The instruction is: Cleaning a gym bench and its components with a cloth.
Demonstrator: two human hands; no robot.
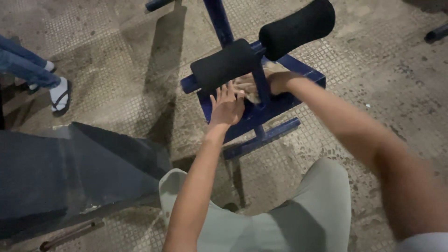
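Two bare hands at blue steel gym frame [280, 100] on tiled floor [116, 70]. Left hand [227, 105]: fingers spread, grip open, just below near black foam roller [225, 65]. Right hand [261, 84]: partly hidden behind frame upright, pressing pale cloth [254, 96] against frame; grip state not discernible. Second foam roller [298, 28] above, further back. Dark padded bench [70, 172] at left. Another person's sandalled feet [58, 93] at far left.

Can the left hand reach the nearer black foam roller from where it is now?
Probably yes. The left hand is open with its fingertips just below the nearer black foam roller, and nothing lies between them. The right hand is beside it on the blue frame, not blocking.
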